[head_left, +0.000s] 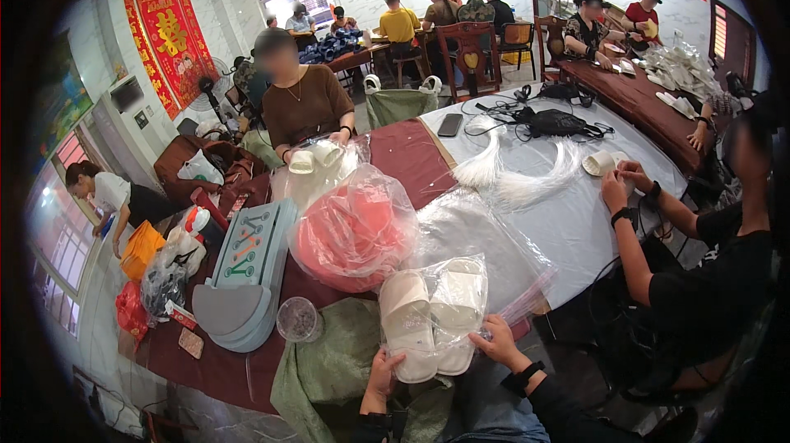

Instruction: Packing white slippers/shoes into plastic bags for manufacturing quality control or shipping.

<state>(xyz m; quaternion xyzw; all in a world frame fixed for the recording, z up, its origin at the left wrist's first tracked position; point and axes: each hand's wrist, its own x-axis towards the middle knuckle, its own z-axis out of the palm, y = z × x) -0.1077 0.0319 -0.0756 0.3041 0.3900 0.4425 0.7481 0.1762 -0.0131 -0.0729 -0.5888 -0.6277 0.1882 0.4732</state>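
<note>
Both hands, left hand [383,370] and right hand [497,345], grip bagged white slippers [429,317] at desk's near edge; keep the bag mouth flat, pair aligned.

Both forearms are rising from below. The left hand [383,375] and right hand [497,345] are curling their fingers closed, pinching.

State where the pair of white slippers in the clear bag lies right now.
In the head view, the pair of white slippers lies low at centre in a clear bag, held by the left hand and right hand, below the pink bundle.
</note>
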